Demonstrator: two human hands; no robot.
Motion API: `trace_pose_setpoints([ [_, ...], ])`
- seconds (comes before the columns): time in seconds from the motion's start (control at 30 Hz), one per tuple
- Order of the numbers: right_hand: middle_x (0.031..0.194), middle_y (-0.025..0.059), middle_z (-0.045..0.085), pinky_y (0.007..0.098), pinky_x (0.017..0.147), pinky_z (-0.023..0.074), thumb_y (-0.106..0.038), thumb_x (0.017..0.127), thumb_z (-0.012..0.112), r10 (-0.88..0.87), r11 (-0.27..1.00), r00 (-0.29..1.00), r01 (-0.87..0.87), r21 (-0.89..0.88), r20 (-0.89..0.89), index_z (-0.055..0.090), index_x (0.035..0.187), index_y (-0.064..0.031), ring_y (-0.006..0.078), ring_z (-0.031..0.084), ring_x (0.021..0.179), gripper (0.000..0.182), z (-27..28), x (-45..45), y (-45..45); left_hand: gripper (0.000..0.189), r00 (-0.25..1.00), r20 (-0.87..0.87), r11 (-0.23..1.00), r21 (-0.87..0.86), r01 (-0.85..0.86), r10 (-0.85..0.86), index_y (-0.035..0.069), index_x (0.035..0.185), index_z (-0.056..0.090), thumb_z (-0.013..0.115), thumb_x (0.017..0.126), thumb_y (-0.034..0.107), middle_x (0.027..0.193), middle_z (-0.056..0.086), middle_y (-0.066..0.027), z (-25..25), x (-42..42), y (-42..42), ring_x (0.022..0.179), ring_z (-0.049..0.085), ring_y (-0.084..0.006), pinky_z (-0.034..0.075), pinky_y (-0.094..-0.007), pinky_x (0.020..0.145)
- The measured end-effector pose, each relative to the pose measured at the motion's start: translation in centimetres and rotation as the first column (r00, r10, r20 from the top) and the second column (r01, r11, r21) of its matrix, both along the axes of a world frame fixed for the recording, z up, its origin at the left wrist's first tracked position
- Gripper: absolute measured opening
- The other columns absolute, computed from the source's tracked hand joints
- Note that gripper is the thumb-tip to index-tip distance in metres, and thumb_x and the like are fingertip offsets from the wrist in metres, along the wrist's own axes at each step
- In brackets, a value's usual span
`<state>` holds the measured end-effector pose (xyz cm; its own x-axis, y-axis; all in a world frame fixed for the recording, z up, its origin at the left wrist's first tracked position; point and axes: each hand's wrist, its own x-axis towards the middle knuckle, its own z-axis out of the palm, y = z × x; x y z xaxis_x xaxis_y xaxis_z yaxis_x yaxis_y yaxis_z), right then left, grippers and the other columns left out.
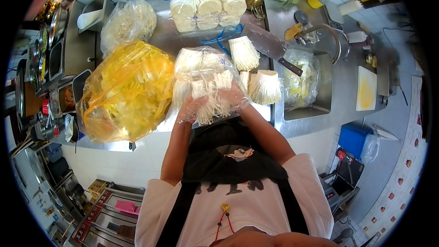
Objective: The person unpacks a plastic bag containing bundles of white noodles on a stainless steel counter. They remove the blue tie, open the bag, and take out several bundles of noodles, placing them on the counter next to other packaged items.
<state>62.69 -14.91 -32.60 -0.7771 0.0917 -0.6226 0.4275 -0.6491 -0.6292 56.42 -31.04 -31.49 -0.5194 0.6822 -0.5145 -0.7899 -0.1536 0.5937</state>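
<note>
Both my hands are inside a clear plastic bag (205,58) of enoki mushrooms, at the counter's front edge. My left hand (194,107) holds a bunch of enoki mushrooms (203,109) by its side. My right hand (233,95) holds another bunch (223,91) just right of it; the film blurs the fingers. More bundles lie at the back of the bag. Right of the bag, outside it, stand loose enoki bundles (265,87), one farther back (244,53). A cleaver (265,41) lies behind them, its handle reaching over the sink's edge.
A yellow plastic bag (128,92) of shredded leafy vegetable adjoins on the left. Behind stand a clear bag (128,24) of pale strands and a packed bag (208,8) of enoki. At right are a sink (308,114) holding a bagged vegetable, a faucet (337,43) and a cutting board (366,89).
</note>
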Motion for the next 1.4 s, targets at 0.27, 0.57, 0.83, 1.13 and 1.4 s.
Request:
trace_pose_setpoints([
  [0.27,0.112,0.0119,0.055,0.0357,0.086,0.0453,-0.011,0.073,0.067,0.112,0.944,0.983,-0.06,0.325,-0.144,0.035,0.126,-0.0013,0.0228,0.055,0.101,0.062,-3.6,1.0,-0.1,0.059,0.881,-0.412,0.958,-0.253,0.134,-0.232,0.002,0.125,0.041,0.067,0.073,0.011,0.115,0.053,-0.0119,-2.0,-0.1,0.4,0.101,0.054,-0.0207,0.045,-0.0338,0.085],
  [0.57,0.105,0.0104,0.056,0.0337,0.083,0.0471,-0.002,0.077,0.06,0.067,0.871,0.964,0.068,0.486,-0.255,0.037,0.122,-0.0044,0.021,0.054,0.1,0.051,-4.5,1.6,0.9,0.057,0.998,0.061,1.0,-0.014,-0.023,0.023,0.003,0.126,0.039,0.063,0.075,0.009,0.115,0.053,-0.0107,-0.4,-1.1,-0.1,0.101,0.055,-0.0207,0.046,-0.0336,0.085],
  [0.83,0.106,0.0178,0.055,0.0394,0.089,0.0394,-0.026,0.078,0.059,0.312,-0.059,0.938,-0.136,0.989,0.148,0.05,0.113,-0.0023,0.0327,0.052,0.099,0.043,2.9,0.0,0.5,0.062,0.995,-0.094,0.996,-0.084,-0.039,0.031,0.002,0.128,0.034,0.062,0.073,0.008,0.119,0.049,-0.0106,-1.7,-0.9,-0.9,0.108,0.05,-0.022,0.043,-0.0343,0.09],
  [1.13,0.091,0.0148,0.061,0.0355,0.075,0.0465,-0.027,0.08,0.06,0.432,0.457,0.881,-0.397,0.796,0.192,0.057,0.107,-0.0003,0.0269,0.06,0.086,0.038,0.9,-0.5,-1.0,0.049,0.982,-0.163,0.996,-0.012,0.09,-0.091,0.0,0.119,0.046,0.064,0.074,0.005,0.106,0.058,-0.0065,-0.3,-0.6,0.5,0.094,0.057,-0.0154,0.047,-0.0295,0.081],
  [1.4,0.08,0.0105,0.061,0.0323,0.068,0.0469,-0.021,0.077,0.066,0.063,0.817,0.996,-0.091,0.57,0.069,0.058,0.099,0.0008,0.0189,0.058,0.075,0.032,-8.6,1.8,2.1,0.053,0.997,-0.081,0.996,-0.088,0.013,-0.02,0.002,0.123,0.044,0.064,0.074,0.003,0.111,0.055,-0.009,-1.0,0.2,0.3,0.098,0.054,-0.0183,0.045,-0.0322,0.083],
])
